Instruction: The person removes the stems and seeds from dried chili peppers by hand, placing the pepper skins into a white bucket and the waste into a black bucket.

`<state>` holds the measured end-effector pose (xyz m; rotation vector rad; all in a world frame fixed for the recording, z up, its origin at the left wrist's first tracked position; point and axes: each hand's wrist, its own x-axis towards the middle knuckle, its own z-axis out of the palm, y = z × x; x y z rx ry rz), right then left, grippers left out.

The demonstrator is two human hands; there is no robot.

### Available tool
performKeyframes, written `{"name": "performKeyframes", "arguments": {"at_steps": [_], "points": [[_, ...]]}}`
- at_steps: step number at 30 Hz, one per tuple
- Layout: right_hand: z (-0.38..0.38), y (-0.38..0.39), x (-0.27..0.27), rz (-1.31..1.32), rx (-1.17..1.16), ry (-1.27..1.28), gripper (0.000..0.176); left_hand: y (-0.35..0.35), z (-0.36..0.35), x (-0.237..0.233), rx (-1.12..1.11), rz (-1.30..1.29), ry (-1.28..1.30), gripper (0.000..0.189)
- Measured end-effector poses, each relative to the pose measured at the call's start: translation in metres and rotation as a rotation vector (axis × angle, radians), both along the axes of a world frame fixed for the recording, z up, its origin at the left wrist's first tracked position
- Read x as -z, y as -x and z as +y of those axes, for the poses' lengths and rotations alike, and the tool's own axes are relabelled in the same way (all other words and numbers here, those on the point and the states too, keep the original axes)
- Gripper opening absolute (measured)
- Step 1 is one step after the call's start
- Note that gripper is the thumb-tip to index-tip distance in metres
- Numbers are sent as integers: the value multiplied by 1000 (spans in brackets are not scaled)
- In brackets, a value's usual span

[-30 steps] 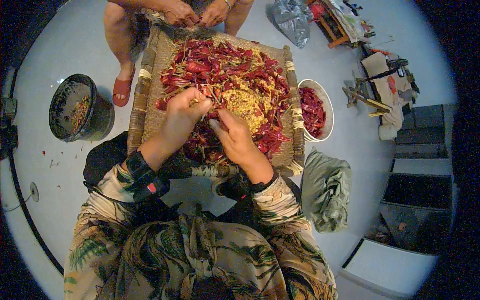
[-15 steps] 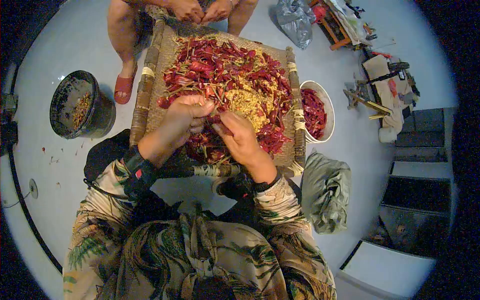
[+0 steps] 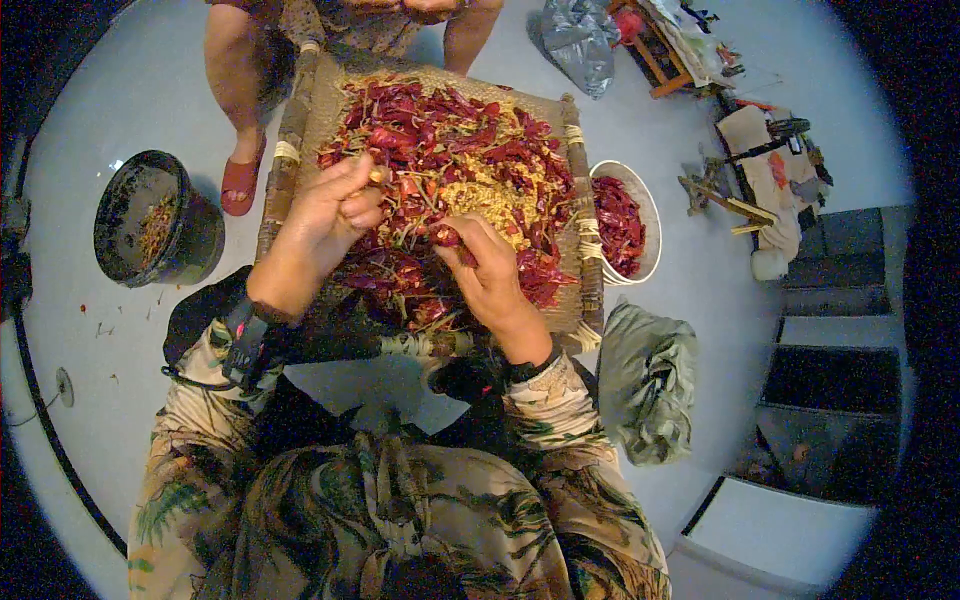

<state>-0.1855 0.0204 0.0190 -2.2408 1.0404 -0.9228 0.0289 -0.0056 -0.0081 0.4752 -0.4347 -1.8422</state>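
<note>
My left hand point(image 3: 325, 215) is closed in a pinch above the left side of the pile, with a small orange-yellow bit at its fingertips that is too small to name. A dried red chili point(image 3: 446, 236) sits between the thumb and fingers of my right hand point(image 3: 485, 270), its broken end facing left. Beneath both hands spreads a heap of dried red chilies point(image 3: 400, 108) mixed with stems. Yellow chili seeds point(image 3: 500, 205) lie thick in the middle right of the heap. All of it rests on a woven mat stretched over a wooden frame point(image 3: 288, 150).
At left stands a black bucket point(image 3: 205, 240) with stems and scraps inside. A white bucket point(image 3: 652, 235) of red chilies is at right, with a grey-green sack point(image 3: 648, 385) nearer me. Another person's legs point(image 3: 235, 85) and hands are at the far side. A grey plastic bag point(image 3: 580, 45) lies behind.
My hands have come apart: the left moved up and left, the right stayed low with the chili. The other person's hands shifted up toward the frame's edge.
</note>
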Motion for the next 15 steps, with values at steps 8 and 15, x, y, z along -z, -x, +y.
{"name": "performKeyframes", "arguments": {"at_steps": [8, 15], "points": [[-38, 53, 16, -511, 408, -457, 23, 9, 10, -31, -109, -426, -51, 19], [-83, 188, -3, -1121, 626, -495, 31, 8, 6, -20, -19, -298, -82, 7]]}}
